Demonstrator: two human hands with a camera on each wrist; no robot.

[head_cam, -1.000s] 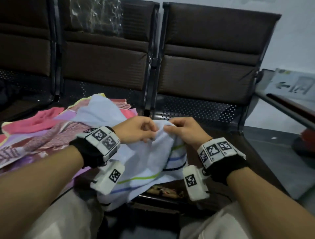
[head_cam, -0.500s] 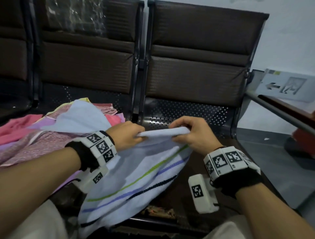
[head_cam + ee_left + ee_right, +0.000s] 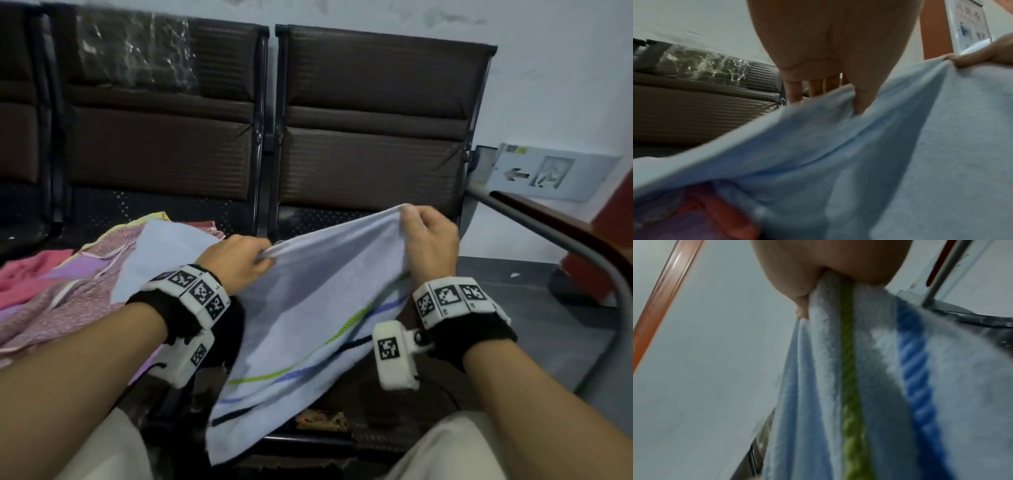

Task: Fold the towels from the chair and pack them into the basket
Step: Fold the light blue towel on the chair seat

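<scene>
I have my left hand [image 3: 236,262] clenched on the near-left end of the pale blue striped towel's [image 3: 308,308] top edge, thumb pressed into the cloth in the left wrist view. My right hand [image 3: 430,245] pinches the far-right end of that edge, held a little higher, with the cloth bunched in its grip in the right wrist view. The edge is stretched between both hands above the right-hand seat of the brown chairs [image 3: 373,120], and the rest of the towel slopes down toward me, its green, blue and dark stripes crossing the lower part, the bottom hem hanging over the seat's near edge between my knees. To the left, a pile of towels [image 3: 68,284] in pink, purple and patterned cloth lies on the neighbouring seat, with another pale blue one [image 3: 164,246] on top. An arrow sign [image 3: 548,174] leans at the far right, behind the metal armrest [image 3: 565,246].
</scene>
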